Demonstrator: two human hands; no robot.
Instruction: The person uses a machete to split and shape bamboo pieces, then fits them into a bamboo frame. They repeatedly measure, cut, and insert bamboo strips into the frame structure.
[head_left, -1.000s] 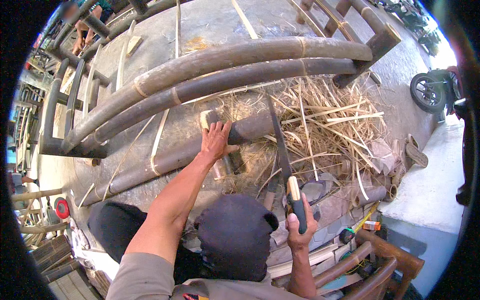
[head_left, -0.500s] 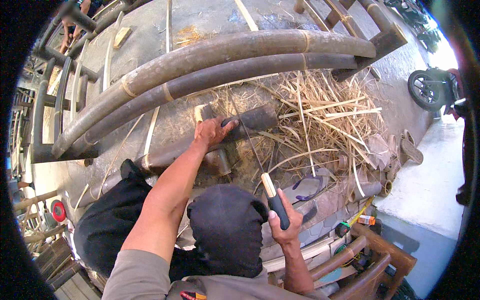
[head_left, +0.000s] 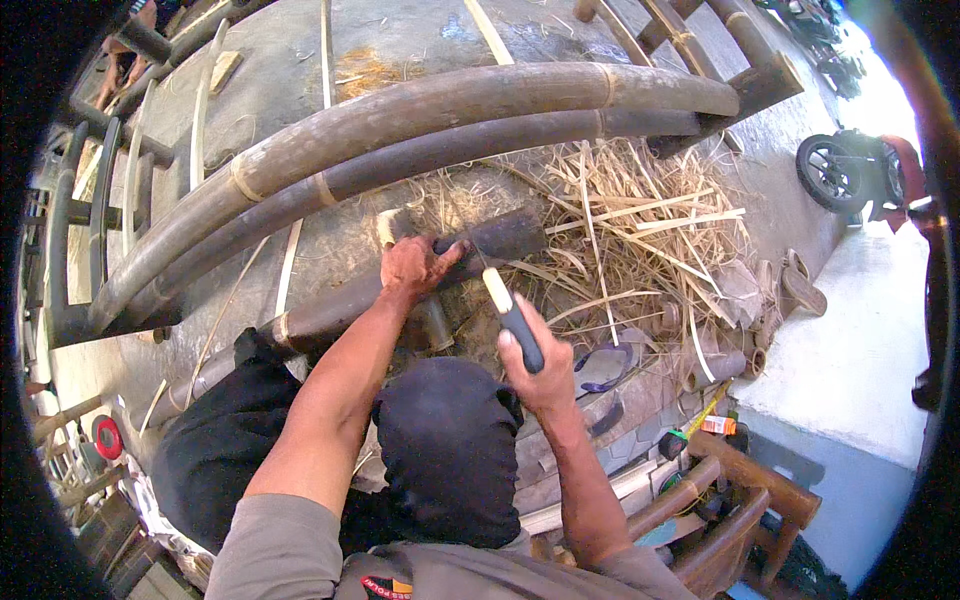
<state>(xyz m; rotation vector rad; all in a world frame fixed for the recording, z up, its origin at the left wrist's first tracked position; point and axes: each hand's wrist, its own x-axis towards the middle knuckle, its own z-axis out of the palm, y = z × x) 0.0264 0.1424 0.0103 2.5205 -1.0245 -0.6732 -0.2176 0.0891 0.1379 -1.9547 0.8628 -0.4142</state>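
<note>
While left hand [head_left: 410, 265] pins bamboo pole [head_left: 330, 315], right hand [head_left: 540, 370] has saw [head_left: 498, 290] across it

On my feed the dark pole runs slantwise from lower left, past black cloth [head_left: 215, 455], up to its right end, which points at a heap of bamboo strips [head_left: 650, 235]. Left hand sits on top of the pole, short of that end: fingers bent down over it, thumb stretched toward the saw. I can't tell how far the fingertips wrap around the far side. Right hand is closed around the saw's dark grip, thumb on the left side, forefinger along the right. Blade comes off the pale part of the handle and meets the pole just right of the left thumb. I get it nearly edge-on, so cut depth I can't read. Short bamboo piece [head_left: 432, 325] crosses under the pole at the left hand. Beyond all that I have a curved bamboo frame [head_left: 430, 105]. Sandal [head_left: 601, 368] with purple straps lies just right of the right hand; tape measure [head_left: 672, 443] and orange-and-white bottle [head_left: 718, 425] are lower right, near each other.
</note>
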